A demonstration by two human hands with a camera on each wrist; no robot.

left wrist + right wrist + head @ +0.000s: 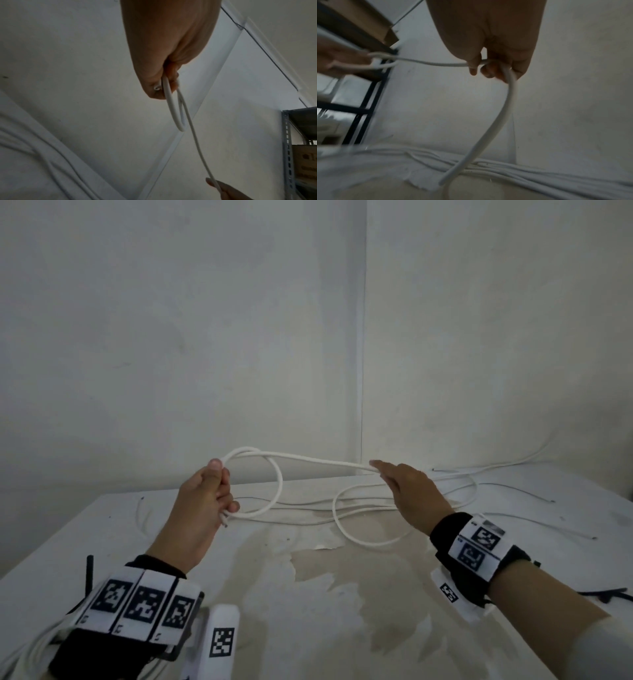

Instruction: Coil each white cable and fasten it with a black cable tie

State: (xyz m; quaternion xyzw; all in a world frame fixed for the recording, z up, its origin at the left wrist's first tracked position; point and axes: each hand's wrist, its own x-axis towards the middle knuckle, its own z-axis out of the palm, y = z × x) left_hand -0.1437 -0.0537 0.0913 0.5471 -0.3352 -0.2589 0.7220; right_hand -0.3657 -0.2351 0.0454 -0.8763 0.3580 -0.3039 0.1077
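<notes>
Head view: left hand [205, 494] is gripping a loop of the white cable [274, 474] above the table [342, 594], thumb on top, fingers curled round both ends of the loop. One strand is running level across to the right hand [409, 487], which is pinching it at the fingertips. From there the cable is dropping to the table and curving among other loose cables [376, 508] lying near the wall. Black cable ties [606, 595] are lying at the right table edge, well apart from both hands. Marker bands are sitting on both wrists.

Left wrist view: left hand [164, 54] is closing round the cable [173, 108]; a narrow loop is hanging below the fist, cut end showing beside it. A strand is leading down to the right hand's fingertips [212, 182]. Metal shelving [288, 148] is standing at right.

Right wrist view: blurred. Right hand [488, 40] is holding the cable [510, 94] between thumb and curled fingers; one part is running left to the left hand [337, 59], the other is hanging down onto the cables on the table [368, 175].
</notes>
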